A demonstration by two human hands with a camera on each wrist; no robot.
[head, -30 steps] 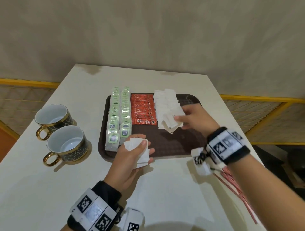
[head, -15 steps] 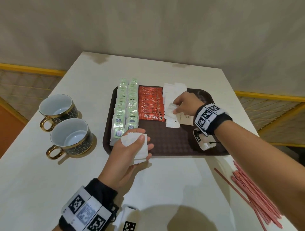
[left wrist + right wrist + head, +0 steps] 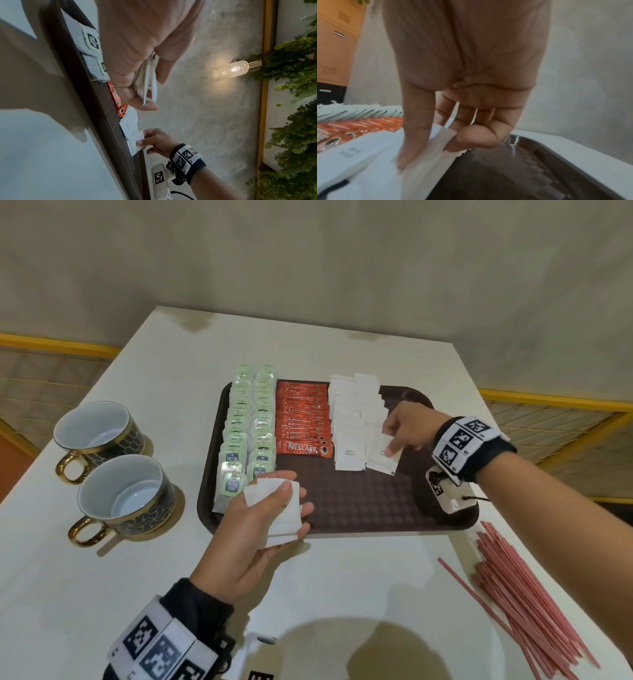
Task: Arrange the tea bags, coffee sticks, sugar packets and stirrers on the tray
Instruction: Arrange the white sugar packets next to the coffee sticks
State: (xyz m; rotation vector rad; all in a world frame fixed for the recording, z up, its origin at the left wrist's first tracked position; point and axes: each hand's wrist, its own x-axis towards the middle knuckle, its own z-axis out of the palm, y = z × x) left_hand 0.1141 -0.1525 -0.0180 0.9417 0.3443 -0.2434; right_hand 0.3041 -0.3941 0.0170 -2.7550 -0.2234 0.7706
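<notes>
The nearest red coffee stick (image 3: 303, 447) reads "NESCAFE CLASSIC"; the front sugar packets (image 3: 350, 453) read "WHITE SUGAR"; the pale green tea bags (image 3: 232, 485) carry a dark label whose name looks like "McCoy teas", too small to be sure of. All three lie in overlapping rows on the dark brown textured tray (image 3: 359, 508) on the white bench (image 3: 102, 594): tea at the left, coffee in the middle, sugar at the right. The right hand (image 3: 407, 428) pinches the rightmost sugar packet (image 3: 385, 458) at its upper edge between thumb and fingers, the packet touching the row; the left hand (image 3: 263, 518) grips a small stack of white packets (image 3: 279, 508) above the tray's near rim. Thin pink stirrers (image 3: 524, 594) lie loose on the bench right of the tray; two glossy dark cups (image 3: 123, 494) with gold handles stand left.
</notes>
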